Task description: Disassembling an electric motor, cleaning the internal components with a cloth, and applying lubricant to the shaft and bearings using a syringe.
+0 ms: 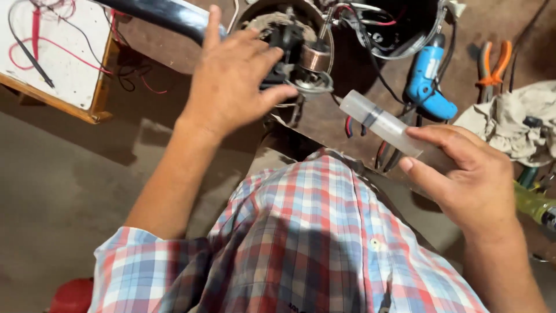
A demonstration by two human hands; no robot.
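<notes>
One clear plastic tube (379, 122) sits clamped in right hand (469, 174); left hand (231, 81) spread open.

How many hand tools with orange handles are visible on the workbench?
1: orange-handled pliers at the upper right, beside the blue drill. Others may lie hidden under the cloth.

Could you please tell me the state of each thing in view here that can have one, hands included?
left hand: fingers spread, resting on the motor, not gripping.
right hand: closed on the clear tube.
clear tube: held slanted, far end free in the air.
motor: uncased, copper winding exposed.
blue drill: lying on the bench, unheld.
orange-handled pliers: lying flat, handles slightly apart.
rag: crumpled.
</notes>
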